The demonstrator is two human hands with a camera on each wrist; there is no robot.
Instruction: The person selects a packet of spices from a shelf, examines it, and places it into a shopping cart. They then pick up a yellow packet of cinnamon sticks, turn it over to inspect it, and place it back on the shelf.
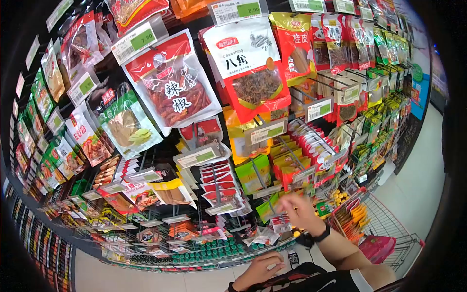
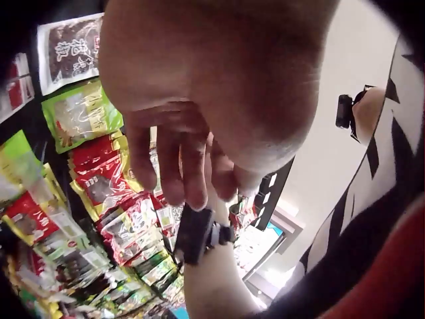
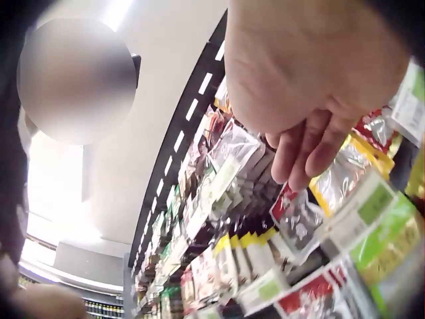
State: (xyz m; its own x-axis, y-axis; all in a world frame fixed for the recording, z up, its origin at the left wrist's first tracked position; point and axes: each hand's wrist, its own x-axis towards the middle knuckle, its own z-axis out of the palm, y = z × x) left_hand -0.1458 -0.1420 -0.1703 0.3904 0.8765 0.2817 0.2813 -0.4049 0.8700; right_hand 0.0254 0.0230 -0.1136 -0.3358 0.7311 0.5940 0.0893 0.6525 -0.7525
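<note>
My right hand (image 1: 302, 213) is raised in front of the lower hanging packets, beside a small green packet (image 1: 266, 209). Its fingers bend loosely, and nothing shows in them in the right wrist view, where the hand (image 3: 312, 86) overlaps red and yellow spice packets. Low at my waist, my left hand (image 1: 262, 270) hangs with relaxed fingers and holds nothing visible. Seen from the left wrist, that hand (image 2: 199, 86) has its fingers drooping, with my other forearm and its black wristband (image 2: 196, 236) beyond them.
Racks of hanging spice bags face me, including dried chili (image 1: 170, 100) and star anise (image 1: 258, 87). Price tags (image 1: 266, 131) jut out on hooks. A shopping cart (image 1: 396, 228) stands at my right, holding orange packets (image 1: 357, 219) and a pink bag (image 1: 378, 250).
</note>
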